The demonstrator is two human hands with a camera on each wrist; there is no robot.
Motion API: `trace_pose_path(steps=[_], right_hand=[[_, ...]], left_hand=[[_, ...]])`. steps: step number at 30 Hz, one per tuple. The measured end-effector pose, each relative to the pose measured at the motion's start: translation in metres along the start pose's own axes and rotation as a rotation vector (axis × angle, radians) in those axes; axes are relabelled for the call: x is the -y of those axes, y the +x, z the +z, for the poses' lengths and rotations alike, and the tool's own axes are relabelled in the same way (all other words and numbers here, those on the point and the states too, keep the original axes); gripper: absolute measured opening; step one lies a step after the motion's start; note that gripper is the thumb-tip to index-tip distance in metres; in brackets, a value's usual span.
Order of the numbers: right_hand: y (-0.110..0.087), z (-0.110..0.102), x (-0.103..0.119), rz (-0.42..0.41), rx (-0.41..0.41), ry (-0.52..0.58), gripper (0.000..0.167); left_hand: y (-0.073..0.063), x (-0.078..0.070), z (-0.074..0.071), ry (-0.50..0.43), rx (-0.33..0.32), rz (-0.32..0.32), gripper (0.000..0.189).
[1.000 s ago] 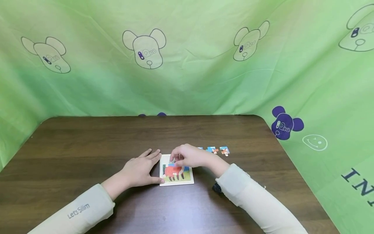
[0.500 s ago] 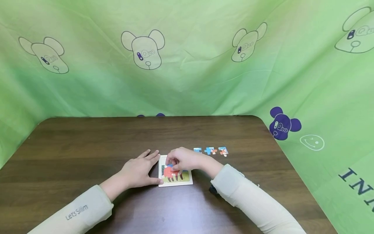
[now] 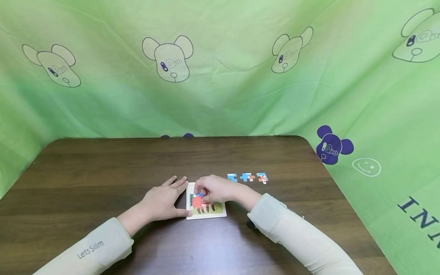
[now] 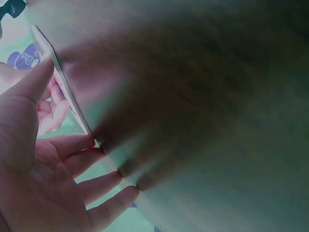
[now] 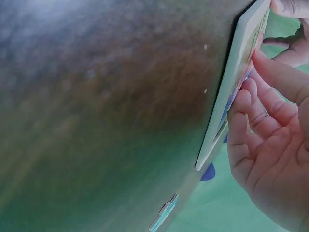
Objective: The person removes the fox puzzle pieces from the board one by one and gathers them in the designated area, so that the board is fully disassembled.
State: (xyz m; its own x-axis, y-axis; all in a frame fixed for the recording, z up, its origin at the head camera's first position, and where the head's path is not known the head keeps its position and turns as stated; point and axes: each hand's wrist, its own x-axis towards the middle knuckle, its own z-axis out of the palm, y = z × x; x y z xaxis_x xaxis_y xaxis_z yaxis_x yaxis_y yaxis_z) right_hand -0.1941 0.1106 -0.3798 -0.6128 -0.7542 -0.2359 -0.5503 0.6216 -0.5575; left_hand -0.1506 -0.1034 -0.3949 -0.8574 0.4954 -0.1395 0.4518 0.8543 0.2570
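Pressing straight down should suit the jigsaw tray (image 3: 207, 216) on the worktop (image 3: 103, 172), left hand (image 3: 159, 202) spread, thumb on its corner, fingers of the right hand (image 3: 218, 188) curled above, any hold hidden

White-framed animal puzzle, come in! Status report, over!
Left hand: thumb on white-framed animal puzzle. Right hand over it, hiding part. Three multicoloured jigsaw pieces loose on brown table.

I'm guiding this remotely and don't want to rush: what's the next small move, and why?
Probably press down gently with the right hand: it partly covers the printed red animal inside the square white puzzle frame, hiding whether everything sits flush, while the left hand braces the frame's edge.
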Motion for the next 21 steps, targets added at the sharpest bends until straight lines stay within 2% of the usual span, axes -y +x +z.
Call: trace_pose_path(steps=[10,18,21], right_hand=[[-0.0004,0.0,0.0005,-0.001,-0.006,0.041,0.02],[-0.0025,-0.0002,-0.0002,0.012,0.015,0.243,0.019],[-0.0024,-0.0007,0.0,0.012,0.023,0.279,0.019]], left_hand=[[-0.0006,0.0011,0.0012,-0.003,0.006,-0.008,0.097],[0.0007,0.0019,0.0014,0.0,0.004,-0.002,0.097],[0.001,0.0021,0.0013,-0.001,0.008,-0.005,0.097]])
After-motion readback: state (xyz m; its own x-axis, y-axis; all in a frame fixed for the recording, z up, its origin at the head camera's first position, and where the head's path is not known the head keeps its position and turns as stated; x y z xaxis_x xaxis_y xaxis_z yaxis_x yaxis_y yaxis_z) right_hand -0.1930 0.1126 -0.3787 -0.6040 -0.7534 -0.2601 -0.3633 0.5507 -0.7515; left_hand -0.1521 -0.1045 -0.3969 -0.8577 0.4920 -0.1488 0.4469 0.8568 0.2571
